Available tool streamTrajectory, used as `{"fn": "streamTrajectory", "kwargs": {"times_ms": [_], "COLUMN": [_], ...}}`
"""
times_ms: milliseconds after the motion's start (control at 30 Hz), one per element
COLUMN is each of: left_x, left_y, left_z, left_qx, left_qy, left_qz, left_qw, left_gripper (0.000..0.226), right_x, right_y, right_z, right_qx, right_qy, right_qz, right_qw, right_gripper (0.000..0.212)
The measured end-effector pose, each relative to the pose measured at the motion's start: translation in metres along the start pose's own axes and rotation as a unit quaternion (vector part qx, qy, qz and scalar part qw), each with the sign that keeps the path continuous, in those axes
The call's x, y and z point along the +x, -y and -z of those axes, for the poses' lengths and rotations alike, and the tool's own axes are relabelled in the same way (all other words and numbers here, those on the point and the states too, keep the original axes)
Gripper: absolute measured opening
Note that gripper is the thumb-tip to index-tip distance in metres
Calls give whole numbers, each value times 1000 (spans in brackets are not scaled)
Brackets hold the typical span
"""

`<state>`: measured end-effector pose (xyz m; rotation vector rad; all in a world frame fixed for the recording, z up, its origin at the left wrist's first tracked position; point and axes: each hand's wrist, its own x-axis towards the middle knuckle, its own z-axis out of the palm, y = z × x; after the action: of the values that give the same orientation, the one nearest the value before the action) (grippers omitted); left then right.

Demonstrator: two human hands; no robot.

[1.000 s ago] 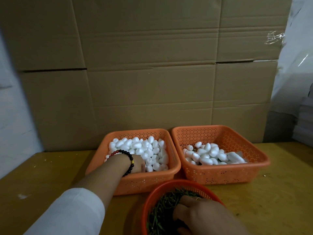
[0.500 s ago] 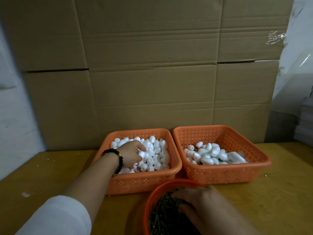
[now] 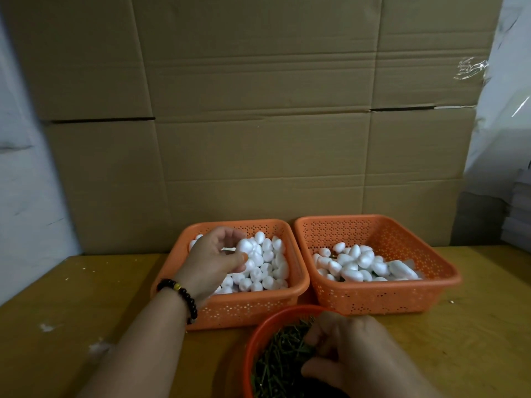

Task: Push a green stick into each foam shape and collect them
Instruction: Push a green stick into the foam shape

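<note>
**Kid:** Over on the left, what is your left hand (image 3: pixel 212 259) doing?

**Helper:** Your left hand is up above the left basket (image 3: pixel 172 271). Its fingers and thumb are curled round a white foam shape (image 3: pixel 244 246). You wear a bead bracelet (image 3: pixel 184 297) on that wrist.

**Kid:** What is in that basket?

**Helper:** Lots of little white foam eggs (image 3: pixel 267 271), all in a heap. The basket is orange and has tiny holes in its wall.

**Kid:** And the one next to it?

**Helper:** The right basket (image 3: pixel 416 294) sits just beside it, and they nearly touch. It holds fewer foam pieces (image 3: pixel 362 264), and bits of green show between them.

**Kid:** Where are the green sticks (image 3: pixel 284 354)?

**Helper:** Down near you, in a round orange bowl (image 3: pixel 258 334). It stands on the yellow surface (image 3: pixel 86 297), in front of the two baskets.

**Kid:** What about your right hand (image 3: pixel 350 354)?

**Helper:** Your right hand is over the bowl with its fingers curled down into the sticks. I cannot tell if it holds one.

**Kid:** What is behind?

**Helper:** A big brown cardboard wall (image 3: pixel 258 110).
</note>
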<state>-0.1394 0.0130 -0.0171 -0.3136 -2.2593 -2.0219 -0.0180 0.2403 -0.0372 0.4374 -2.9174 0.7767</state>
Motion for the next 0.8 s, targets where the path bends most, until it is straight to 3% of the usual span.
{"fn": "streamTrajectory", "kwargs": {"times_ms": [100, 200, 333, 533, 633, 800], "left_x": [-22, -41, -52, -54, -56, -57], "left_y": [-8, -12, -18, -28, -32, -30], "left_z": [-6, -19, -33, -36, -39, -45], "left_qx": [-167, -315, -402, -558, -564, -525], "left_qy": [17, 83, 114, 90, 80, 68], "left_qz": [-1, 41, 106, 184, 192, 174], "left_qw": [986, 945, 902, 804, 799, 830], "left_gripper": [28, 26, 32, 27, 24, 24], "right_x": [-1, -2, -4, -6, -5, -4], "right_y": [2, 3, 4, 6, 6, 3], "right_z": [0, 1, 2, 5, 4, 0], "right_qx": [1, 12, 62, 102, 106, 129], "right_qy": [-12, -45, -92, -166, -188, -207], "right_qz": [-16, -8, 12, 41, 56, 77], "right_qw": [1000, 999, 994, 980, 975, 967], "right_gripper": [30, 30, 29, 24, 32, 44]}}
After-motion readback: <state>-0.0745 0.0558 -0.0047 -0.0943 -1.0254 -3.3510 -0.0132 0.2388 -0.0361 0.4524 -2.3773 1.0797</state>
